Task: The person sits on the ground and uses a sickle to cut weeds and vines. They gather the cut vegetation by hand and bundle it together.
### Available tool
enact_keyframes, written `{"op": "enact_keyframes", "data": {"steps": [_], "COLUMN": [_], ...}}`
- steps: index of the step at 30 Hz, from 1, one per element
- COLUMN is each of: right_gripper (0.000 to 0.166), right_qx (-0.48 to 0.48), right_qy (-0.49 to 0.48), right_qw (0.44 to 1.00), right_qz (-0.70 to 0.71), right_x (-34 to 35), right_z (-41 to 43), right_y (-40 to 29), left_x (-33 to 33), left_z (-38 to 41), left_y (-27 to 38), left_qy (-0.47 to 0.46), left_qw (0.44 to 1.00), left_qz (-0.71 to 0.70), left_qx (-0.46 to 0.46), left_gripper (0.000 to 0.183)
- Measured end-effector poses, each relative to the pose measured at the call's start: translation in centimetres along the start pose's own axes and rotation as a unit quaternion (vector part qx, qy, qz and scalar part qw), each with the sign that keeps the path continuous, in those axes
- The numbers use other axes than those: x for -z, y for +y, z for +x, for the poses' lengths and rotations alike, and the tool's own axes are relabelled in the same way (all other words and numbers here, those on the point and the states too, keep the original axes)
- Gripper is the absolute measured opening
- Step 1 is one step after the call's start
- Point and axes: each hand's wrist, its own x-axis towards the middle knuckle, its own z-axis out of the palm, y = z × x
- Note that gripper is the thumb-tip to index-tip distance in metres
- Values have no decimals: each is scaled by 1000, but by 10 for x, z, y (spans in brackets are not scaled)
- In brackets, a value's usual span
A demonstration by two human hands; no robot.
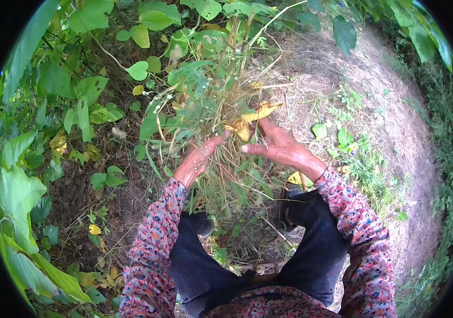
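Note:
A loose bundle of green weeds and dry grass stems is between my hands, in front of my knees. My left hand is closed around its left side, with the fingers partly hidden by stems. My right hand is at the bundle's right side, thumb apart from the fingers and pointing left; its fingertips are partly hidden behind a curled yellow leaf. Whether those fingertips grip anything is not plain. Small white flower heads stick out at the bundle's left.
Broad-leaved green plants crowd the left side, and more leaves hang at the upper right. Dry straw-covered ground curves along the right, with low weeds on it. My legs in dark trousers are bent below the bundle.

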Motion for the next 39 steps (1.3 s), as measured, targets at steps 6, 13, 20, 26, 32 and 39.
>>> {"op": "enact_keyframes", "data": {"steps": [6,13,20,26,32,39], "right_gripper": [67,43,33,40,49,43], "right_qx": [-43,-103,-75,-126,-161,-187], "right_qy": [-50,65,390,365,189,-56], "right_qw": [978,958,861,919,903,900], "right_qz": [198,259,319,76,351,390], "right_x": [-60,-47,20,71,53,29], "right_z": [31,44,43,-1,-14,-7], "right_y": [4,58,70,103,63,11], "left_x": [14,-29,-17,2,-2,-11], "left_z": [14,13,-20,-10,0,-11], "left_y": [-41,-8,32,27,25,14], "left_qy": [-13,72,40,90,22,-100], "left_qw": [991,870,921,932,971,989], "left_qz": [107,387,185,177,151,-71], "left_qx": [-81,-296,-341,-303,-186,-86], "left_gripper": [37,47,32,29,62,62]}}
